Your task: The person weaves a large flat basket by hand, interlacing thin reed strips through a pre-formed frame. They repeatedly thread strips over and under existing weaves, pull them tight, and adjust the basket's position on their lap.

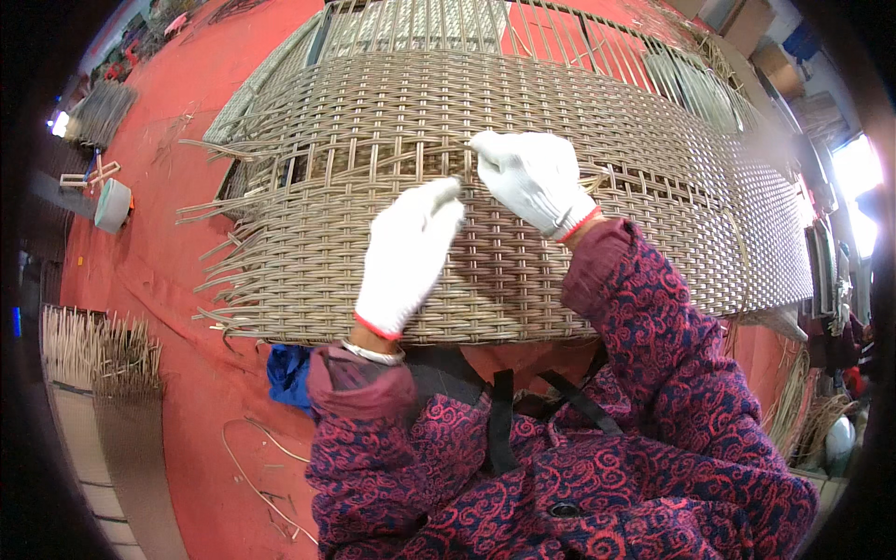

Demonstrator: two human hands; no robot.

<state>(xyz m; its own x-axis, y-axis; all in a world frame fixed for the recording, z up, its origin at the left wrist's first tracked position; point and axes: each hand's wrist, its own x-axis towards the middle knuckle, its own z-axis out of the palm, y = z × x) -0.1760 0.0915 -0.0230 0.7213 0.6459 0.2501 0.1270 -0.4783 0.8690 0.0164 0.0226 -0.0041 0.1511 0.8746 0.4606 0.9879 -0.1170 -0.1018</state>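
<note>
A large panel of brown wicker weaving (364, 271) lies in front of me, with an open gap running across its middle and loose strand ends (224, 266) sticking out at the left. Both my hands wear white knit gloves with red cuffs. My left hand (408, 257) is over the weave just below the gap, fingers curled together; what they hold, if anything, is hidden. To its right and a little farther away, my right hand (535, 180) is closed in a pinch at the gap's upper edge, at a wicker strand. Short strand ends (597, 177) stick up beside its wrist.
Bare upright rods (551, 37) rise along the panel's far edge. Red sheeting (196, 373) covers the floor, with a loose cane (252, 481) on it. A pale green container (113, 205) stands at the left, a bundle of cut strands (98, 350) at lower left. Blue cloth (289, 375) lies under the near edge.
</note>
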